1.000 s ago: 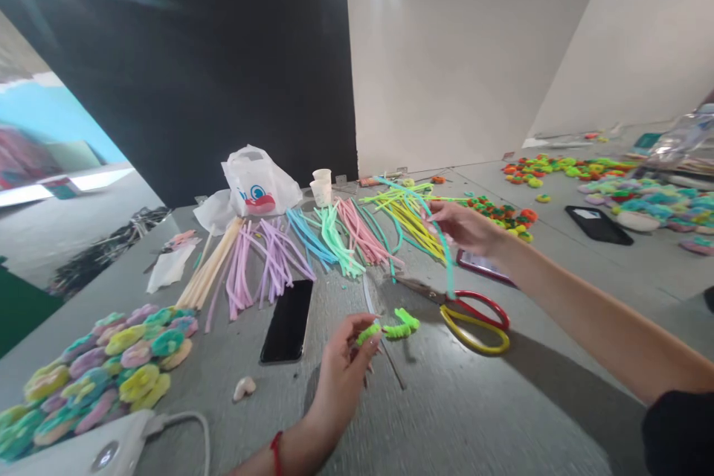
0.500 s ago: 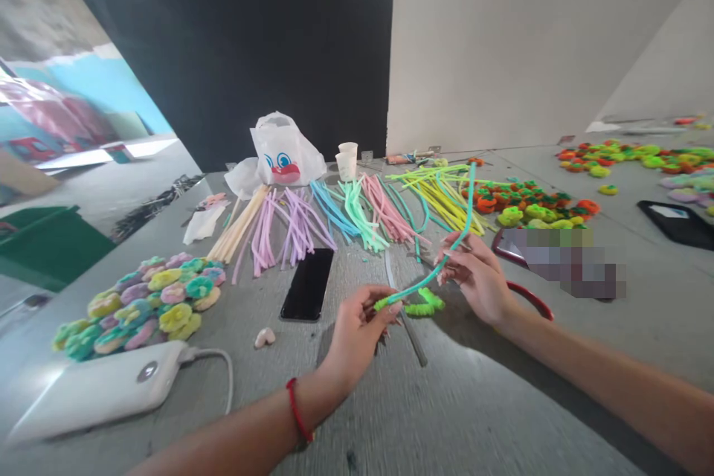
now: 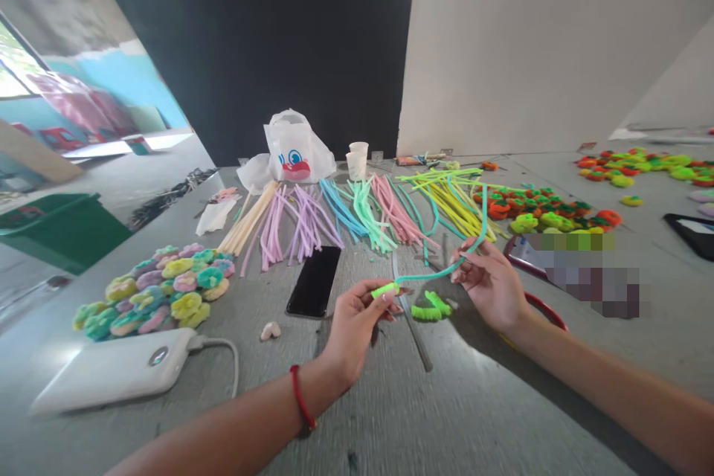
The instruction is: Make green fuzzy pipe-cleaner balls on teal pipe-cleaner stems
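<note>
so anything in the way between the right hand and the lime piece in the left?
Nothing visible. Only the teal stem, held in the right hand, spans the gap to the lime piece in the left hand.

White power bank [image 3: 114, 373], dark-screened phone [image 3: 314, 282], printed plastic bag [image 3: 294, 149] beside white cups [image 3: 357, 165], green bin [image 3: 67, 234]

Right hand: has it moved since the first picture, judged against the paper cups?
Yes: the right hand has moved lower in view, farther from the paper cups.

Looked fuzzy & matt on teal stem [image 3: 428, 277]; shiny, smooth on blk phone [image 3: 315, 282]; crinkly plastic on wht bag [image 3: 298, 145]; rough on tbl [image 3: 457, 416].
</note>
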Demonstrator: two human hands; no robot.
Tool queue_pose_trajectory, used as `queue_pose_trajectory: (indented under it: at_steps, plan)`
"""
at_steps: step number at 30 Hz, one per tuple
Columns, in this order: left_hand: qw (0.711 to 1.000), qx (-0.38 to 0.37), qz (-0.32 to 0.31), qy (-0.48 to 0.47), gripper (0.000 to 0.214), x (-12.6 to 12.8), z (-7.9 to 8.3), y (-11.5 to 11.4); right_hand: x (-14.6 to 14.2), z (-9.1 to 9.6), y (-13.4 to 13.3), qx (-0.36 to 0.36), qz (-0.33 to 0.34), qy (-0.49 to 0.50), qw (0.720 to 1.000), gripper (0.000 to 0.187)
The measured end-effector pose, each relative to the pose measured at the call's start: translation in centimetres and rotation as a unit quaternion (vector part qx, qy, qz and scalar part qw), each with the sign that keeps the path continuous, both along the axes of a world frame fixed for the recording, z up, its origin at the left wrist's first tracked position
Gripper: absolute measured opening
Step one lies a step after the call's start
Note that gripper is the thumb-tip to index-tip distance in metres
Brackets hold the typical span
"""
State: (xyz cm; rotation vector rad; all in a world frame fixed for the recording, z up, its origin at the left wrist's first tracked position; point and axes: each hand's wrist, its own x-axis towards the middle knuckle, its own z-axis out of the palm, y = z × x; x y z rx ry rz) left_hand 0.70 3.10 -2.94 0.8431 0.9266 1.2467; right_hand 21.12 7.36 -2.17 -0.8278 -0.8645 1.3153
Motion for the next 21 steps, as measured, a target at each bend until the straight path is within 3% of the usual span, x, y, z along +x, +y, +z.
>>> queue_pose_trajectory:
  at_steps: [10,21]
  plan:
    - [0.998,-0.022,-0.034,-0.047,0.035,-0.12,0.24,0.1,0.1,-0.12,-0.06,0.002,0.01,0.014,1.0,0.016]
    - [0.999,-0.021,-0.038,-0.027,0.037,-0.13,0.36,-0.07,-0.04,0.03,0.08,0.017,0.009,0.025,1.0,0.02]
